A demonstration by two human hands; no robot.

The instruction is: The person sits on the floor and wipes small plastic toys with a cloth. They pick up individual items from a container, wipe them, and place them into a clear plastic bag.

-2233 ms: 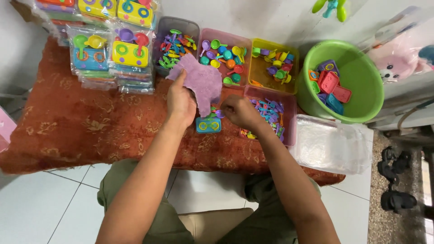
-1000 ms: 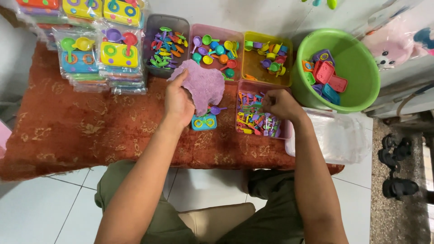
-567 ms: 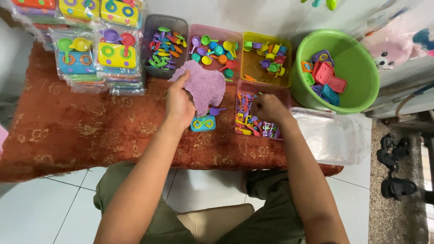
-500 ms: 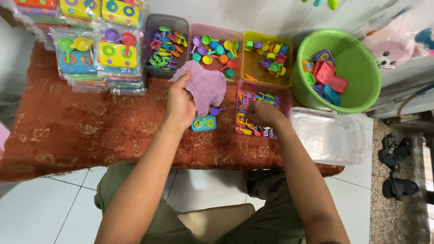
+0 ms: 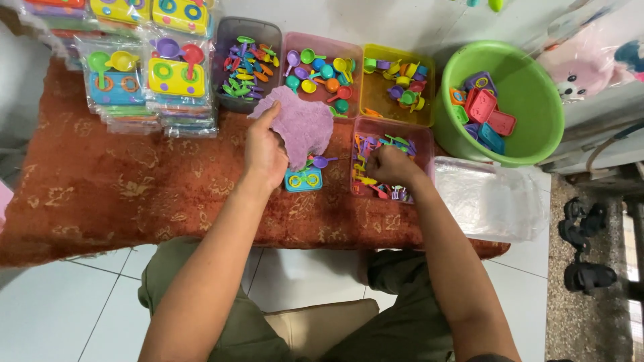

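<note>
A purple cloth (image 5: 296,125) is held down on the red mat (image 5: 100,194) by the left hand (image 5: 265,151), thumb and fingers closed on its near edge. Just beneath the cloth, at its lower right corner, a small blue toy stove (image 5: 303,179) lies, with a purple spoon (image 5: 320,161) touching it. Right of the cloth stands a pink tray (image 5: 425,137) of mixed small utensils, and the right hand (image 5: 391,165) is sunk into it, fingers curled over the pieces; whether a piece is pinched cannot be told, since the fingertips are hidden. Behind the cloth three more trays are ranged: a grey one (image 5: 231,30) with cutlery, a pink one (image 5: 292,47) with ladles, a yellow one (image 5: 376,107) with cups. Right of the yellow tray a green basin (image 5: 537,94) holds square toy pans. Left of the cloth, packed toy sets (image 5: 151,84) are stacked; clear bags (image 5: 490,201) lie right of the near pink tray. The near tray sits close to the mat's front edge, so it could be tipped or nudged off by a hard rake of the right hand. Pieces could be spilled onto the floor tiles. The stove could be dragged if the cloth is pulled.
</note>
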